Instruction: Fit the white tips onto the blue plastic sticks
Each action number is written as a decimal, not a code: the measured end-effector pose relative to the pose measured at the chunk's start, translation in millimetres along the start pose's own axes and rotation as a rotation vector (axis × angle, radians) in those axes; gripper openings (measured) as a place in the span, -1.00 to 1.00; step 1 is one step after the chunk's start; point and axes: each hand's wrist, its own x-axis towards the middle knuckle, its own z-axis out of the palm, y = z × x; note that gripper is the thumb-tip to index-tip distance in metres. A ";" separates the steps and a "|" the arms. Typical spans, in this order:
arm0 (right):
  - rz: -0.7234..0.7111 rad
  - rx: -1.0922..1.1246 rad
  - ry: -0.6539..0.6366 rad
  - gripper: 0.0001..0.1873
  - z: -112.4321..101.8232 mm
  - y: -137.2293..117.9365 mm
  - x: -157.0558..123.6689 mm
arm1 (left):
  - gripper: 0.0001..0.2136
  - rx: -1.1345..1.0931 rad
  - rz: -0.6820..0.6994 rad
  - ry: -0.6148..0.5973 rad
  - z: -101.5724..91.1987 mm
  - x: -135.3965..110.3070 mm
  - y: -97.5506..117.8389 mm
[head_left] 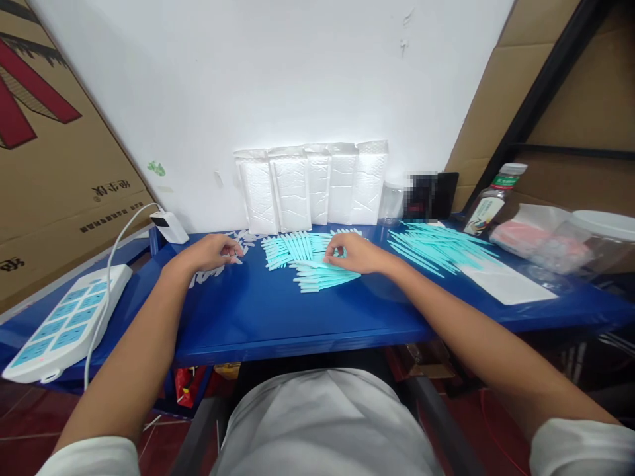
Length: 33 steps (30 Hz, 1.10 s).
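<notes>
My left hand (214, 252) is closed in a pinch at the left of the table, with a small translucent cap (238, 260) at its fingertips. More such caps (211, 274) lie scattered under and behind it. My right hand (354, 252) is pinched shut on a slim teal stick, low over the near part of a pile of teal sticks (325, 276). Its fingers partly hide the stick. Another group of teal sticks (298, 247) lies just beyond, fanned in rows with pale tips.
Several white padded envelopes (292, 195) lean on the wall. Right of my arm lie a heap of teal sticks (431, 248), a white sheet (510, 281), a bottle (496, 198) and a clear jar (391, 203). A power strip (74, 317) sits left on the blue table (278, 324).
</notes>
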 end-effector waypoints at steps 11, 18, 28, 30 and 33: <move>0.644 -0.548 0.152 -0.73 -79.1 65.4 -28.0 | -0.76 0.036 -0.022 -0.127 12.2 6.7 3.5; 0.927 -0.379 -0.382 -0.72 -96.1 96.5 -43.6 | -0.76 0.034 -0.029 -0.065 19.0 8.3 0.6; 0.785 -0.278 -0.515 -0.77 -90.9 83.0 -39.2 | -0.51 -0.339 0.021 0.171 11.3 4.9 33.7; 0.667 -0.260 -0.458 -0.77 -88.2 80.7 -35.0 | -0.45 -0.546 0.026 0.192 12.5 4.6 44.5; 0.534 -0.151 -0.183 -0.80 -81.8 72.4 -28.9 | -0.45 -0.822 0.030 0.240 20.0 5.7 57.6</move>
